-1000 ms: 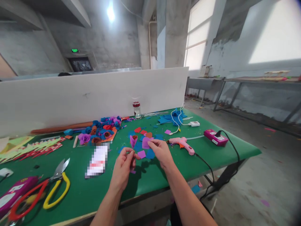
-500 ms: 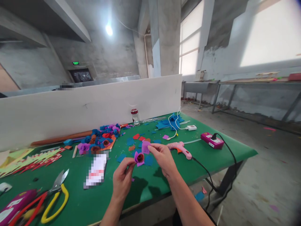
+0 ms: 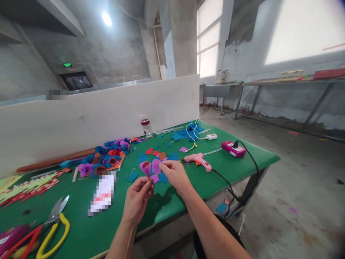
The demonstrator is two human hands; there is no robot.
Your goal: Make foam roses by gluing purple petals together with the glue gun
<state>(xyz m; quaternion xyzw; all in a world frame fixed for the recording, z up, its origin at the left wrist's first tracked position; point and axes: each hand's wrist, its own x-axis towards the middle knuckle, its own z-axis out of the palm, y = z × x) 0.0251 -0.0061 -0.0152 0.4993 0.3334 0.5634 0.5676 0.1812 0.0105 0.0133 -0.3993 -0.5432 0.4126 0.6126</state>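
Observation:
Between the fingertips of my left hand (image 3: pixel 138 196) is the base of a small paper flower (image 3: pixel 145 167), purple outside with a brown centre. My right hand (image 3: pixel 175 175) pinches a loose purple petal (image 3: pixel 156 166) by its right edge, just beside the flower. A narrow gap shows between petal and flower. Under both hands lie several cut petals, among them a blue petal (image 3: pixel 133 176) and a red petal (image 3: pixel 149 151). A pink glue gun (image 3: pixel 198 160) rests right of my right hand, its nozzle pointing left.
A pile of finished paper flowers (image 3: pixel 101 162) lies at the left. Nearer are yellow-and-red-handled scissors (image 3: pixel 58 219) and a blurred-out white packet (image 3: pixel 104 194). A lidded glass jar (image 3: pixel 147 129) stands by the white partition (image 3: pixel 107 115). A magenta power strip (image 3: pixel 233 149) trails a black cord off the table's right side.
The flower has tipped, so its side and base now show above my left fingers. My right hand has brought the petal lower, level with the flower. The whole view has shifted.

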